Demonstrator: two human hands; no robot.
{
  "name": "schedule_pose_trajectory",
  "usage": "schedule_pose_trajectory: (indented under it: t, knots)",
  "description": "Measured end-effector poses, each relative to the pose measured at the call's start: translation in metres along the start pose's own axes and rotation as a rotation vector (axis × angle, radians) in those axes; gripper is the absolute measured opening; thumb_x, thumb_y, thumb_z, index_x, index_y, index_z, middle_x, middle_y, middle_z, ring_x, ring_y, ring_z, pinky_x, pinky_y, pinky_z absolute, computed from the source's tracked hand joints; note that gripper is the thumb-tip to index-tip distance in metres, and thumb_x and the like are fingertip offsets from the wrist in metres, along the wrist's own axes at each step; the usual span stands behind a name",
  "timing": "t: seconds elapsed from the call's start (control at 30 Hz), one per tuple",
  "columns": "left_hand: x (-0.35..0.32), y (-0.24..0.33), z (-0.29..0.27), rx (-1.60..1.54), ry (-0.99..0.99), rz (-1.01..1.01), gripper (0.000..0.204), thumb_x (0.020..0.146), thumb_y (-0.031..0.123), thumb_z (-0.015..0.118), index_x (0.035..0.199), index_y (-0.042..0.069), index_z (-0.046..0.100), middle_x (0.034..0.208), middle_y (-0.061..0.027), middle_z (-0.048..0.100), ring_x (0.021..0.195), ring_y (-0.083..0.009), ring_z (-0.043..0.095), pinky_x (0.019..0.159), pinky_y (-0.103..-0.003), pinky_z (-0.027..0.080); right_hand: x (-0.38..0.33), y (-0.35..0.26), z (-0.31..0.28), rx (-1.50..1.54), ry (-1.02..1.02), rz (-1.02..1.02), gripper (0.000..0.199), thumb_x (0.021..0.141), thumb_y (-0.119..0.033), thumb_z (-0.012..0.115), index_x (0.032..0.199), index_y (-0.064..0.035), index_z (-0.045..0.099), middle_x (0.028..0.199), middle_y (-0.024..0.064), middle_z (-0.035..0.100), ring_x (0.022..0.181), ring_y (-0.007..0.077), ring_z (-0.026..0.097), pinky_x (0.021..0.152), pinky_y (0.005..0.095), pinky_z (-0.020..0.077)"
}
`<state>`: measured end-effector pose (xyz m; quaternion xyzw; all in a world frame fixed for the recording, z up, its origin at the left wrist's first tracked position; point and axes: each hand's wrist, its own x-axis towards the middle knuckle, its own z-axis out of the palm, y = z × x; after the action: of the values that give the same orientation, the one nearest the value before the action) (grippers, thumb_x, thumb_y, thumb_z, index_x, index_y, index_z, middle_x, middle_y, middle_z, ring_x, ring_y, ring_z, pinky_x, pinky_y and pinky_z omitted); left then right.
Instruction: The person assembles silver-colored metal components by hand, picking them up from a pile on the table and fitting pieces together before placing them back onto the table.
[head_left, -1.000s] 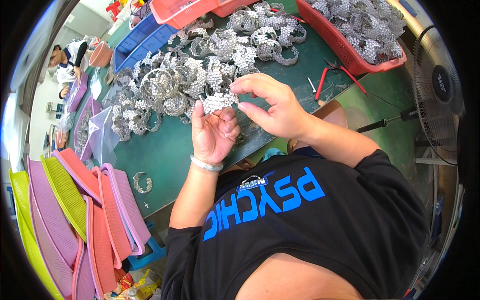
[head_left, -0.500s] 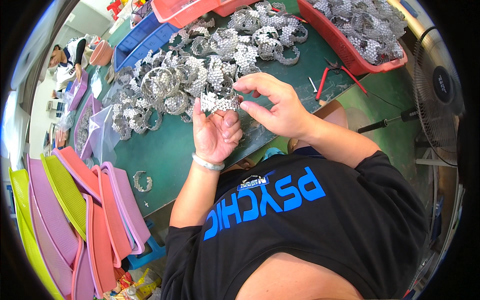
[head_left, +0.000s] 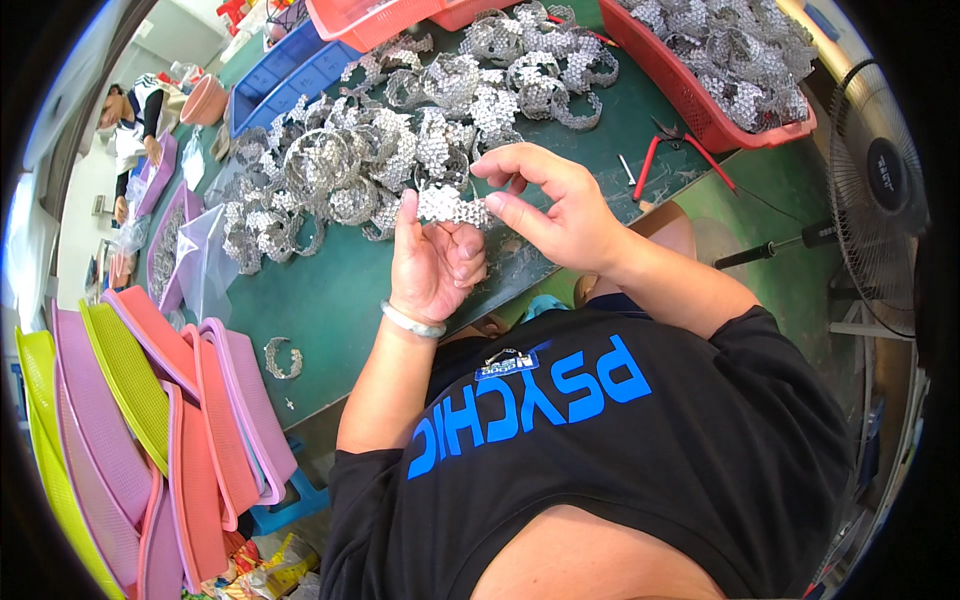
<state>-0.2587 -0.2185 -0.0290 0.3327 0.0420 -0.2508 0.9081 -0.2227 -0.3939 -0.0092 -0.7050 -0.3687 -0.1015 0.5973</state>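
A silver, scale-patterned cuff bracelet [head_left: 452, 206] is held by my left hand [head_left: 432, 268], its thumb upright at one end and its fingers curled under the band. My right hand [head_left: 565, 215] is at the bracelet's right end, thumb and forefinger curved around that edge, with the thumb tip apparently touching it. Whether the right fingertips pinch anything small cannot be made out. Right behind my hands, a large heap of similar silver cuffs [head_left: 350, 165] covers the green table [head_left: 340, 290].
Red-handled pliers [head_left: 648, 165] lie right, near a red basket [head_left: 690, 90] of silver cuffs. A fan [head_left: 880, 180] stands far right. Stacked coloured baskets [head_left: 130, 390] fill the lower left; a single cuff [head_left: 283, 358] lies near them. Another person [head_left: 140, 120] works at the far left.
My left hand and the bracelet have shifted slightly right, and the bracelet's face has turned a little. The right thumb is now against its end. The other person's arms have moved.
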Motion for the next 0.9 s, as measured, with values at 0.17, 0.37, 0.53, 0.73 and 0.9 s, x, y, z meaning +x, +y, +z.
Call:
schedule_pose_trajectory:
  t: [0.17,0.37,0.53,0.73,0.9]
  knots:
    - [0.0,0.003,0.008,0.244,0.21,0.053,0.049,0.086,0.055,0.037,0.077,0.009,0.052,0.055,-0.0025,0.048,0.039,-0.0107,0.037,0.035,-0.02,0.027,0.006,0.004,-0.006,0.277,-0.145,0.241,0.036,0.083,-0.011,0.057,0.115,0.0008,0.048,0.104,0.0072,0.056,0.091,0.0106,0.051,0.077,0.0244,0.0428]
    - [-0.002,0.014,0.011,0.645,0.264,-0.048,0.044,0.084,0.05,0.046,0.068,0.01,0.051,0.047,0.0004,0.042,0.037,-0.0068,0.035,0.035,-0.021,0.021,0.012,0.014,-0.016,0.604,-0.477,0.524,0.044,0.084,-0.015,0.057,0.123,-0.0029,0.043,0.108,0.0061,0.054,0.099,0.0105,0.048,0.086,0.0265,0.039]
    - [0.003,0.014,0.007,0.761,0.302,-0.039,0.04,0.084,0.049,0.048,0.076,0.01,0.047,0.051,0.0028,0.037,0.039,-0.0059,0.034,0.034,-0.019,0.02,0.009,0.018,-0.016,0.623,-0.47,0.536,0.041,0.081,-0.014,0.06,0.118,-0.001,0.049,0.101,0.0049,0.057,0.092,0.0097,0.052,0.08,0.0245,0.0429]
    - [0.002,0.013,0.007,0.738,0.374,0.053,0.052,0.086,0.053,0.042,0.065,0.006,0.051,0.044,0.0011,0.04,0.037,-0.0072,0.035,0.036,-0.021,0.024,0.009,0.016,-0.014,0.699,-0.368,0.507,0.04,0.079,-0.004,0.058,0.117,-0.0003,0.048,0.104,0.006,0.058,0.094,0.0111,0.053,0.084,0.0258,0.0422]
    - [-0.007,0.014,0.015,0.749,0.455,0.186,0.049,0.089,0.047,0.04,0.088,0.0,0.057,0.052,0.0016,0.047,0.042,-0.0071,0.042,0.038,-0.019,0.03,0.009,0.02,-0.014,0.754,-0.077,0.469,0.043,0.079,-0.003,0.058,0.12,-0.0002,0.044,0.113,0.0089,0.054,0.102,0.0129,0.051,0.088,0.0274,0.0405]
